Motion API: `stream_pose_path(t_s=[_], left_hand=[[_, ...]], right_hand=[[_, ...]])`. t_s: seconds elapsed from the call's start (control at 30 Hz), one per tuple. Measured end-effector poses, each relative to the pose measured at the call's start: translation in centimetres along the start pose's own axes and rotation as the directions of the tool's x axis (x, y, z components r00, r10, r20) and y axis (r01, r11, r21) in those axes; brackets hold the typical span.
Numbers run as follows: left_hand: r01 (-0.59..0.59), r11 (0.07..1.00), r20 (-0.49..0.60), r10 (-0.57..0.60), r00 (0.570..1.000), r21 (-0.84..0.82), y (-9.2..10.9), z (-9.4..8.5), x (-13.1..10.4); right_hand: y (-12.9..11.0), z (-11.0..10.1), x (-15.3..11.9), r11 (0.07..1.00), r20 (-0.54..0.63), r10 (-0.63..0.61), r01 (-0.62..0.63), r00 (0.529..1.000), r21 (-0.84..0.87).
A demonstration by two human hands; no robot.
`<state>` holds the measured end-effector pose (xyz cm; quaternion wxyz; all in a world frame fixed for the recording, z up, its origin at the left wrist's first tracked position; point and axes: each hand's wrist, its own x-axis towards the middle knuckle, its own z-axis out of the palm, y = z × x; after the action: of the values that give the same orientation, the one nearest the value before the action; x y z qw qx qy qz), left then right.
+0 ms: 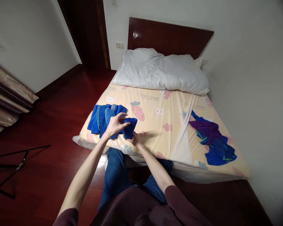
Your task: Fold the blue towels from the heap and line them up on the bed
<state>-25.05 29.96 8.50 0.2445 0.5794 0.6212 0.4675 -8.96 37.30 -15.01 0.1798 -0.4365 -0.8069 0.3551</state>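
Note:
A tightly rolled blue cloth (130,128) stands upright between my hands, above the near edge of the bed. My left hand (117,124) has its thumb and fingers at the roll's upper left side. From below, my right hand (135,140) grips the roll's lower end, its fingers partly hidden. Just left of the roll, several folded or rolled blue cloths (97,121) lie together, some with green stitching. Over at the bed's right side is a loose, crumpled pile of blue cloths (220,150) with a purple cloth (208,130) on top.
The bed (165,125) has a yellow patterned sheet. A white quilt (160,72) lies before the dark headboard (167,36). On the left floor stand black metal legs (21,164), below a curtain (9,100).

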Motion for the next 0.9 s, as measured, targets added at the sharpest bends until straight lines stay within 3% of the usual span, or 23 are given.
stream_pose_path(t_s=[0.33, 0.5, 0.7, 0.8, 0.9], left_hand=[[-0.053, 0.995, 0.070, 0.047, 0.996, 0.080, -2.6, 0.0, 0.0], [-0.233, 0.940, -0.140, 0.273, 0.952, 0.249, -2.9, -0.1, -0.2], [-0.244, 0.914, -0.260, 0.335, 0.906, 0.325, -2.3, 0.3, -1.5], [-0.247, 0.906, -0.188, 0.324, 0.927, 0.343, -3.6, 2.0, -2.4], [-0.235, 0.891, 0.059, 0.230, 0.971, 0.389, -6.3, 5.0, -3.8]], right_hand=[[0.0, 1.7, 0.6, 0.995, 0.078, 0.017, -0.024, 0.997, 0.098], [0.0, 0.8, -0.2, 0.988, 0.045, 0.036, -0.043, 0.998, 0.149], [0.8, -0.6, -1.0, 0.916, 0.035, 0.074, -0.082, 0.997, 0.393], [2.2, -0.5, -0.8, 0.879, -0.015, 0.128, -0.106, 0.992, 0.466], [3.7, -0.2, 0.0, 0.850, 0.011, 0.221, -0.198, 0.975, 0.487]])
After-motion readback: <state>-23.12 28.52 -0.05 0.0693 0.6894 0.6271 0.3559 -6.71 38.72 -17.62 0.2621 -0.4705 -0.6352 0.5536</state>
